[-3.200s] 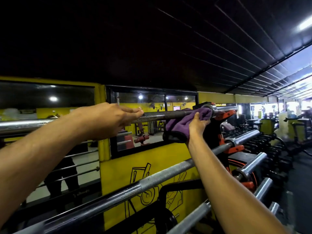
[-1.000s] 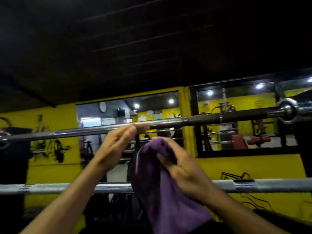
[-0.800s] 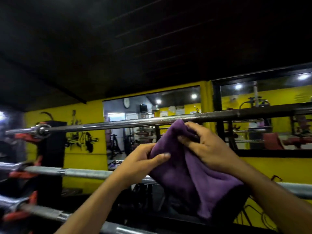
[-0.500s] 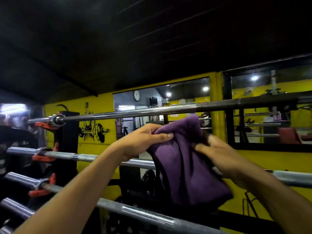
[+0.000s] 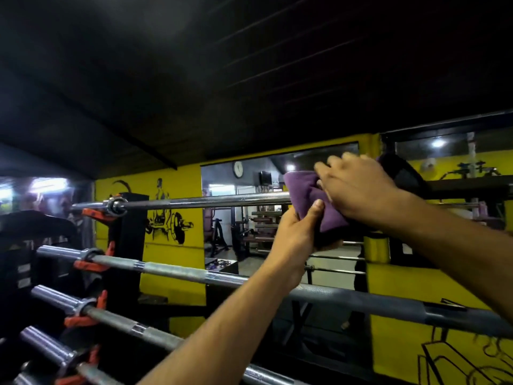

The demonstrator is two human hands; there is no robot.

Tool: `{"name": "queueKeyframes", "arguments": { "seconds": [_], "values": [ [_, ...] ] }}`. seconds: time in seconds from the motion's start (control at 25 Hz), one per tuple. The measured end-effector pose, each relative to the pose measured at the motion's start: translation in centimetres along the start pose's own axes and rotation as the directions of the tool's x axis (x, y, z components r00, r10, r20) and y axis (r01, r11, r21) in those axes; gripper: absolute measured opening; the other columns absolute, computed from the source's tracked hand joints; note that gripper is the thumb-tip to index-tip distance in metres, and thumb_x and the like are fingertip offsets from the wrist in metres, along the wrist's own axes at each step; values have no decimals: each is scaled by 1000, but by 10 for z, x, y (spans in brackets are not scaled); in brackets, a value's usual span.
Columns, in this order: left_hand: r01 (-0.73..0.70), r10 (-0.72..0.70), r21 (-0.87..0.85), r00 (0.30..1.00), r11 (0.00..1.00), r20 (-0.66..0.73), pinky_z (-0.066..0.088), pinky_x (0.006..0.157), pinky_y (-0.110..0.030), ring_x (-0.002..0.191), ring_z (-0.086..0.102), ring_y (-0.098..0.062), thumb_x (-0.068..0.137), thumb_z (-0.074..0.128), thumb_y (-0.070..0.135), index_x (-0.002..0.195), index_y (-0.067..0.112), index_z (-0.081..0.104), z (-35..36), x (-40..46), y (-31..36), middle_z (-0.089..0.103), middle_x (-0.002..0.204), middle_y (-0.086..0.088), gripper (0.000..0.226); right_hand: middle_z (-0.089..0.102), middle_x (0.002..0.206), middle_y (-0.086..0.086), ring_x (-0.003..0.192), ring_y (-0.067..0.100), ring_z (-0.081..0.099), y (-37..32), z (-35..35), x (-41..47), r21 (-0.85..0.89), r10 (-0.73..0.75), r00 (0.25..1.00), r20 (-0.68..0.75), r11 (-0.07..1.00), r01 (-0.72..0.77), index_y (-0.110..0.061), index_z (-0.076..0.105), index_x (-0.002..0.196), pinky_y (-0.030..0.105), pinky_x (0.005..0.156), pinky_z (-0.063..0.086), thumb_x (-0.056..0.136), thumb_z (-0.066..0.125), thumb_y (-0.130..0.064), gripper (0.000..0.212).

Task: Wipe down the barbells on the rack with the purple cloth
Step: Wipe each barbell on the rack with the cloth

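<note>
The purple cloth (image 5: 306, 194) is draped over the top barbell (image 5: 200, 202), a steel bar lying across the rack at about head height. My left hand (image 5: 295, 234) grips the cloth's lower part from below, thumb pressed against the fabric. My right hand (image 5: 358, 187) lies on top of the cloth at the bar, fingers spread and slightly blurred. The bar's stretch under the cloth is hidden. Below it lie the second barbell (image 5: 194, 275) and the third barbell (image 5: 125, 323).
The rack's black upright (image 5: 125, 245) with orange hooks (image 5: 88, 265) stands at the left and holds several bar ends. Behind the bars are a yellow wall (image 5: 172, 262) with black drawings and a mirror (image 5: 249, 218). A dark ceiling hangs overhead.
Both hands carried the cloth up from in front of the second bar onto the top bar. My left hand moved from the cloth's top to its underside. The view swung left.
</note>
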State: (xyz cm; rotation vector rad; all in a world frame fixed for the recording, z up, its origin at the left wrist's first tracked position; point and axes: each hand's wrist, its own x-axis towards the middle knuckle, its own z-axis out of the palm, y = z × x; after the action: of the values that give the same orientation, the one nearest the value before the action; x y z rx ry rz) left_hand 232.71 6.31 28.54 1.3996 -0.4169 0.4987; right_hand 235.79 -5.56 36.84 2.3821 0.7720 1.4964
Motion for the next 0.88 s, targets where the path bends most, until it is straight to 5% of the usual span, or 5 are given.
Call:
{"name": "queueKeyframes", "arguments": {
  "seconds": [0.2,0.32,0.4,0.52,0.88],
  "values": [
    [-154,334,734,937,661,-104,48,50,-24,60,68,-8,102,51,43,86,16,69,-66,12,14,70,69,6,36,43,146,12,128,33,46,1,8,-18,-75,-42,990,132,996,53,-30,5,158,50,102,37,91,9,-78,83],
    [-50,696,996,718,78,-18,43,87,-32,109,59,-18,106,31,40,117,19,65,-145,44,27,67,119,-1,42,47,140,9,120,27,52,9,20,-1,-110,-196,976,96,972,206,-24,9,157,46,97,43,94,17,-75,81],
    [13,572,998,820,-65,27,9,123,-41,151,21,-17,103,14,49,154,19,34,-186,71,28,28,161,4,62,51,135,7,108,25,60,7,30,13,-42,-245,967,78,968,248,-19,20,150,39,82,49,96,19,-73,77],
    [-77,430,997,900,-3,71,-13,124,-37,153,-3,-7,94,-5,61,159,19,14,-201,91,13,8,167,4,79,56,135,8,104,30,65,-3,37,34,46,-248,966,66,968,246,-21,30,144,37,70,43,96,19,-73,72],
    [-198,529,980,835,36,149,21,121,-36,143,38,-16,105,16,49,149,17,45,-221,94,6,48,152,-3,61,64,125,9,101,33,65,-18,44,51,64,-371,928,10,927,370,-32,29,146,37,69,47,96,25,-73,64]
  ]
}}
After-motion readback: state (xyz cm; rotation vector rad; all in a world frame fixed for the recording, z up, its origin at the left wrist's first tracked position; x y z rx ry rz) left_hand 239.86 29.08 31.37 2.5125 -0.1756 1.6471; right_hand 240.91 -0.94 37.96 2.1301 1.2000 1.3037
